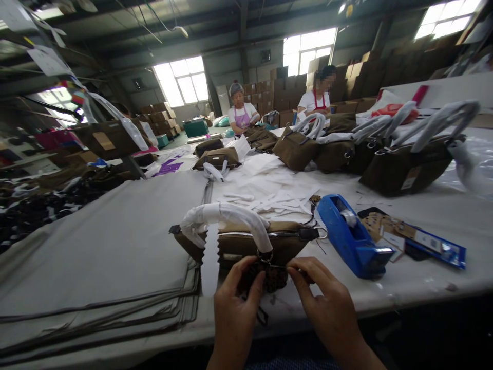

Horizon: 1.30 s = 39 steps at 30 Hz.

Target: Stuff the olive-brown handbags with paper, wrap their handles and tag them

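Note:
A brown handbag (246, 244) with a zip top and a white-wrapped handle (227, 218) stands at the near edge of the table (127, 241). My left hand (234, 313) and my right hand (327, 308) are both at its front, below the handle's ring. Their fingers pinch a small dark patterned piece (269, 275) hanging there; what it is I cannot make out. Both hands are closed on it.
A blue tape dispenser (352, 236) and flat printed packets (419, 239) lie right of the bag. Stacked grey sheets (96, 288) cover the left of the table. More brown handbags (404, 164) and white paper (269, 185) lie farther back. Two people (242, 110) work at the far end.

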Motion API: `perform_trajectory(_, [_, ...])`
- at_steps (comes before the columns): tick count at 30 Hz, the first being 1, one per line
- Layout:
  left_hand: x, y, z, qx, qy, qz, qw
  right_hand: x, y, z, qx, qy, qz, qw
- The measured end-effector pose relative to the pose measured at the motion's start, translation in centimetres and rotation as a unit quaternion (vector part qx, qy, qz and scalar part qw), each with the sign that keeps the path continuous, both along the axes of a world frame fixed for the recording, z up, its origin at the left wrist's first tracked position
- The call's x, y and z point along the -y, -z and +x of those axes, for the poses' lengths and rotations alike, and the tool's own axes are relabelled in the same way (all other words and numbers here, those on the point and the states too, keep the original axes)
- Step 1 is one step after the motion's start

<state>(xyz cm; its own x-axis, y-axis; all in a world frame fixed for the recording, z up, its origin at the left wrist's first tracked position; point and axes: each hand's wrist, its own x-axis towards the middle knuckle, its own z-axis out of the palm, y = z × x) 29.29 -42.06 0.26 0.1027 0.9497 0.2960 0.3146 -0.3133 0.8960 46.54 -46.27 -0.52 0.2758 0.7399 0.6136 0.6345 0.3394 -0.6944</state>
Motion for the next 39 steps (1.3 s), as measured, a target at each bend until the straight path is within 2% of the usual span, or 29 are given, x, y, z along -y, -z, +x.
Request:
perform_trajectory(12, [-0.1, 0.7, -0.4, -0.042, -0.013, -0.013, 0.999, 0.1, 0.1, 0.0, 0.016, 0.020, -0.014, 1.000])
perform_trajectory(16, [-0.2, 0.5, -0.4, -0.038, -0.012, -0.015, 0.999, 0.1, 0.2, 0.0, 0.022, 0.019, -0.018, 0.999])
perform_trajectory(20, [-0.1, 0.4, -0.2, -0.014, -0.008, -0.021, 1.000, -0.1, 0.2, -0.4, 0.020, 0.014, -0.016, 1.000])
perform_trajectory(27, [0.0, 1.3, 0.5, 0.078, 0.030, -0.097, 0.992, -0.6, 0.0, -0.9, 0.006, 0.014, -0.009, 1.000])
perform_trajectory(34, [0.4, 1.0, 0.7, 0.050, 0.026, -0.043, 0.998, -0.6, 0.0, -1.1, 0.012, 0.008, -0.005, 1.000])
perform_trajectory(39, [0.9, 0.7, 0.8, -0.003, 0.001, 0.041, 0.999, -0.3, -0.5, -1.3, 0.047, 0.012, 0.005, 0.999])
